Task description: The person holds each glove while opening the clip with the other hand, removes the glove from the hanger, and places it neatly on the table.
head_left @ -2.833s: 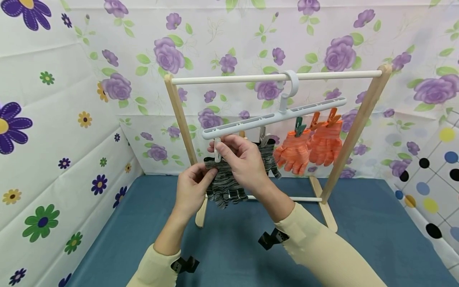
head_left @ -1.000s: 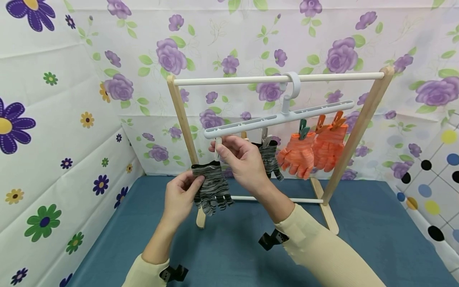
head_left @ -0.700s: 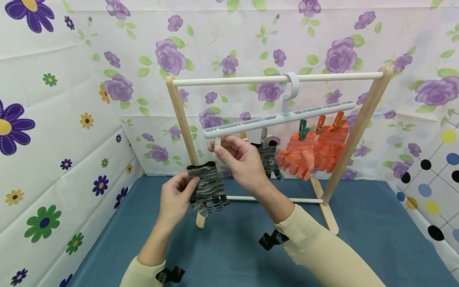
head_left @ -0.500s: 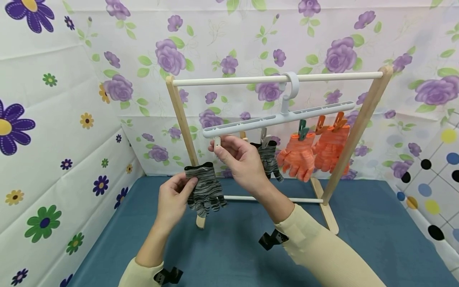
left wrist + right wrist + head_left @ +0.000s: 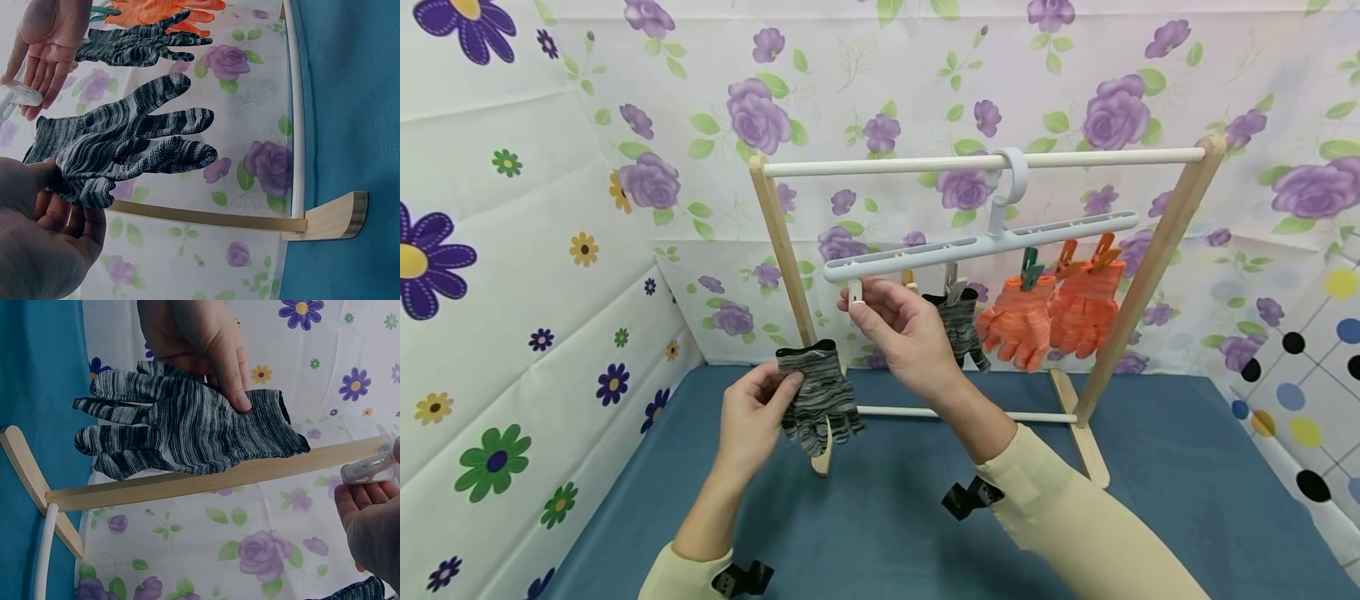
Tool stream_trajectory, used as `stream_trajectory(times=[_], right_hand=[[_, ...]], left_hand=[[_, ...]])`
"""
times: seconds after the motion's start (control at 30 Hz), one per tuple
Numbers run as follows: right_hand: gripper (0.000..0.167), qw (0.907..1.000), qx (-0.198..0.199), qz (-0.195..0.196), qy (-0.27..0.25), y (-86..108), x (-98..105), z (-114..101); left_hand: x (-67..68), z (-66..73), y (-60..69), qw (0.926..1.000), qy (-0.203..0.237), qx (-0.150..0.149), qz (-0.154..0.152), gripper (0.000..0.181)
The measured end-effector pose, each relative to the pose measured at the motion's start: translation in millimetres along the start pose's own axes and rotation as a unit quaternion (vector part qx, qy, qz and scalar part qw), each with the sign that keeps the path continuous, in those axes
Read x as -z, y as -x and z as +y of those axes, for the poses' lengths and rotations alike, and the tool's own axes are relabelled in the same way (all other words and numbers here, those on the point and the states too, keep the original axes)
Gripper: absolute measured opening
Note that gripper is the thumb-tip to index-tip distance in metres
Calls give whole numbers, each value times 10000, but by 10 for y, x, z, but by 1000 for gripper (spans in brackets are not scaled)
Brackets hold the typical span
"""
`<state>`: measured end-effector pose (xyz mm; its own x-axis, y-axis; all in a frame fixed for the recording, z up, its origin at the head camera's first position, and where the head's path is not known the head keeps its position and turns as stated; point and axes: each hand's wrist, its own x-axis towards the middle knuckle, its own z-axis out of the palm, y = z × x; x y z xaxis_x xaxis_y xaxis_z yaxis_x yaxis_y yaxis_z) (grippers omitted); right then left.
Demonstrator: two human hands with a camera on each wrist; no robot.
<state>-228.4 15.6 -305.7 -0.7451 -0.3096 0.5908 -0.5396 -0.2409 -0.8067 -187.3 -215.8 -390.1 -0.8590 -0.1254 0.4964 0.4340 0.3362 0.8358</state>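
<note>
My left hand (image 5: 751, 421) pinches a black-and-grey knitted glove (image 5: 820, 392) near its cuff, fingers of the glove hanging down. With my right hand (image 5: 910, 333) I pinch a white clothespin (image 5: 855, 293) under the left end of the grey-white hanger (image 5: 910, 260). A gap separates glove and clothespin; in the right wrist view the clothespin (image 5: 369, 469) is beyond the glove's cuff (image 5: 269, 422). Behind my right hand, a second grey glove (image 5: 961, 325) hangs from a grey clothespin (image 5: 953, 283). Orange gloves (image 5: 1018, 321) hang at the right from green and orange clothespins.
The hanger hooks over the white rod (image 5: 880, 167) of a wooden rack (image 5: 1150, 275), its right end tilted up. A blue cloth (image 5: 887, 517) covers the table. Flowered sheets (image 5: 685, 83) stand behind and at the left.
My left hand has drawn the grey glove left and down, away from the clothespin. My right hand stays under the hanger's left end, still pinching the clothespin.
</note>
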Motion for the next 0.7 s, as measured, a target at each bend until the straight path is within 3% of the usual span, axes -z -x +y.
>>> stream_trajectory(times=[0.7], right_hand=[[45, 9999, -147, -83, -5, 26, -1, -4]], left_hand=[[81, -32, 14, 9996, -214, -63, 181, 7]])
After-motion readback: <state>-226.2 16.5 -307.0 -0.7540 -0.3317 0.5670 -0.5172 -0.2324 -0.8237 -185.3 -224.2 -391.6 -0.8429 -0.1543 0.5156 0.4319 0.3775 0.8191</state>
